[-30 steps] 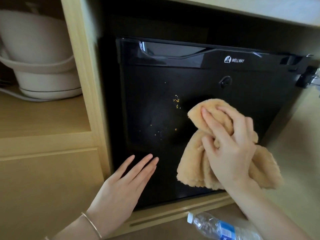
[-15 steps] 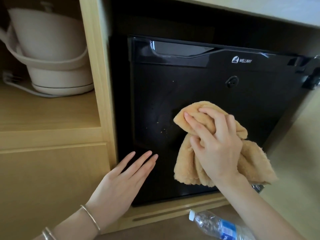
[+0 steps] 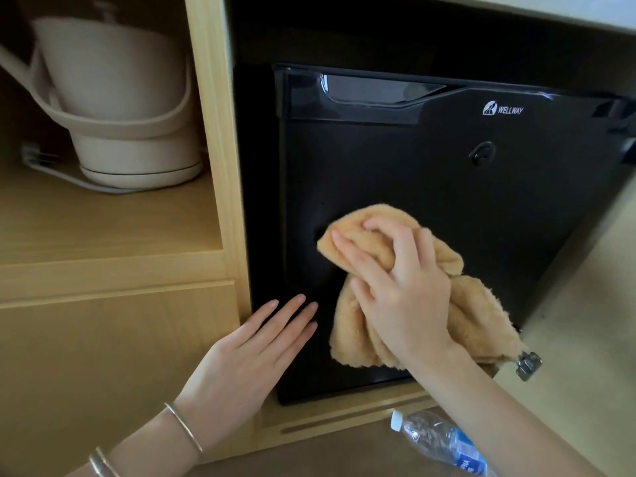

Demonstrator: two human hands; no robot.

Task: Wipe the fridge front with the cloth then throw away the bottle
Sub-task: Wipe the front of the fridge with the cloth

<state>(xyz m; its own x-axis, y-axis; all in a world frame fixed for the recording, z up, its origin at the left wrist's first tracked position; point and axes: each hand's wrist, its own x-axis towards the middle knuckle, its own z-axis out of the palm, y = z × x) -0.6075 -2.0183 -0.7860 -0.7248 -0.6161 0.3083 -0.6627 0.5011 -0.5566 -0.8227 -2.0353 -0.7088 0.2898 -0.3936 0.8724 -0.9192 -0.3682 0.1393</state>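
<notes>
Clearly the wiping step is in hand. The right hand (image 3: 402,290) is closed around a bunched tan cloth (image 3: 375,235) and presses it flat against the lower middle of the black fridge door (image 3: 430,173), with the loose end of the cloth hanging down toward the door's bottom right corner. The left hand (image 3: 247,356) lies open, fingers straight and together, its fingertips resting on the lower left edge of the door where it meets the wooden cabinet frame (image 3: 216,166); it grips nothing and seems to steady the door or the body.

No crumbs or marks show on the bare parts of the door, though whatever lies beneath the cloth is hidden. By my judgement the wipe is well along but unfinished: the upper door near the handle recess (image 3: 378,91) and the right side look like the parts left to cover.

The plastic bottle (image 3: 444,442) lies on its side on the floor, just below the fridge and under the right forearm, untouched. Binning it comes after; no bin is in view, so one must be found.
</notes>
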